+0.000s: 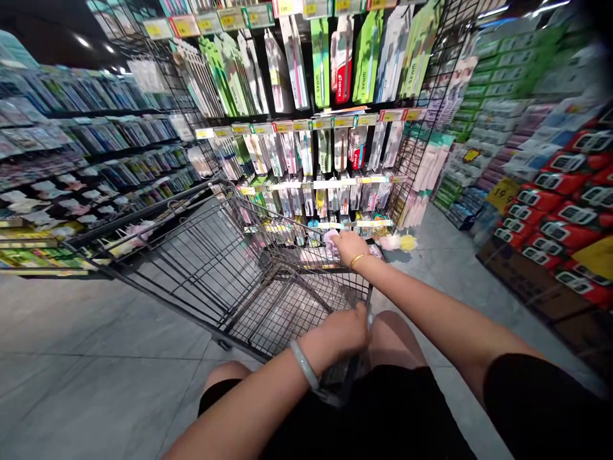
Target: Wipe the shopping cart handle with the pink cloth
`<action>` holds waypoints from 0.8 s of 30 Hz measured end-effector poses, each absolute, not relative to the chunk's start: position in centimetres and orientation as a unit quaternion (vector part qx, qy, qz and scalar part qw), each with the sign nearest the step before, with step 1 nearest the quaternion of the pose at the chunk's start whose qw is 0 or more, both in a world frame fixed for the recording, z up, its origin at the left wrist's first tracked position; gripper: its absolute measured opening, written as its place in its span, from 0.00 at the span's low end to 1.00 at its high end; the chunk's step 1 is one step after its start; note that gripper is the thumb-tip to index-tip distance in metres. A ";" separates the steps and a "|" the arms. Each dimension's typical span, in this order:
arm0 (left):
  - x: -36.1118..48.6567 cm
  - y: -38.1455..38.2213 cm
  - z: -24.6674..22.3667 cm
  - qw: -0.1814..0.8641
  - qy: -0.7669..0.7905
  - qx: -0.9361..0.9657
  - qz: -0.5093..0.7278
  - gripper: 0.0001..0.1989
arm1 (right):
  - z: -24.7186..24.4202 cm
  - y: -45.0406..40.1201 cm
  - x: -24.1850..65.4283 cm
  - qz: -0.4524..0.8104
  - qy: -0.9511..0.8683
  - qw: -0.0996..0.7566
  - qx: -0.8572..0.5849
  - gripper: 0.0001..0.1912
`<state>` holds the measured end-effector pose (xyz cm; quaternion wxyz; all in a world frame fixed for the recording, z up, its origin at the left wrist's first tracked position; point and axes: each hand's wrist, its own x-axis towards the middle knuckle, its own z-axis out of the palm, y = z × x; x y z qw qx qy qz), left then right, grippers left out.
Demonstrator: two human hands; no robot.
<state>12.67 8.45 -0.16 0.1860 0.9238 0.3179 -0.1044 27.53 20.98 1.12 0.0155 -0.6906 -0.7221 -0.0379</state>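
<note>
Facing a toothbrush rack (pixel 330 184) across grey floor (pixel 134 326); clamping the right grip (pixel 350 248) on a lilac item (pixel 330 240) by the cart (pixel 287 313)'s far edge; curling the left grip (pixel 341 330) nearer, unclear on what.

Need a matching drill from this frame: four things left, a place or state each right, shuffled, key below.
Things
1. cart
2. gold bracelet
3. pale bangle
4. right hand

Place or state
A. around the left wrist
B. at a small lilac item
C. dark wire mesh
D. around the right wrist

Pairs: 1-C, 2-D, 3-A, 4-B
</note>
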 end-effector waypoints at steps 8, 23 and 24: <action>16.5 8.8 -0.4 0.228 0.377 0.894 -0.078 0.23 | 1.0 20.8 32.4 -0.026 -0.662 -0.060 -0.747 0.16; -5.7 17.7 6.0 0.128 0.433 0.882 -0.137 0.43 | 0.7 24.8 33.4 -0.037 -0.660 -0.075 -0.747 0.18; -7.7 18.3 5.7 0.125 0.443 0.875 -0.149 0.41 | 0.5 25.1 33.4 -0.035 -0.661 -0.072 -0.746 0.19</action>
